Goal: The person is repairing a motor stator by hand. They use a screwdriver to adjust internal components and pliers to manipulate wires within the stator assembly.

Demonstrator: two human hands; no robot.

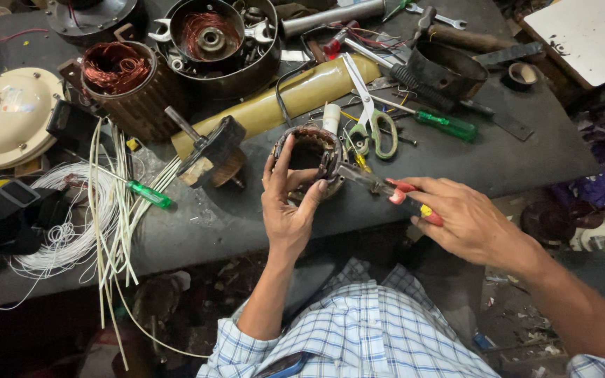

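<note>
Pliers (379,189) with red handles sit clenched in the right hand (467,220), their nose laid against the rim of a small stator ring (309,157) that the left hand (288,203) grasps from below, fingers curled up around its near side and thumb on the right edge. The ring is held just above the near part of the dark workbench (526,161), a little in from its front edge. A slip looks like the main risk: the pliers' nose points toward the left fingertips (279,150), so a sudden give in the rim could drive it into them, or twist the ring out of a grip that covers only its lower half. If dropped, the ring could roll off the near edge, which lies close under both wrists. Room is tight behind and to the left, where green-handled scissors (376,122), a green screwdriver (446,124), a yellowish tube (281,105) and a bundle of white wires (106,203) crowd in; the bench to the right of the pliers offers bare surface.
</note>
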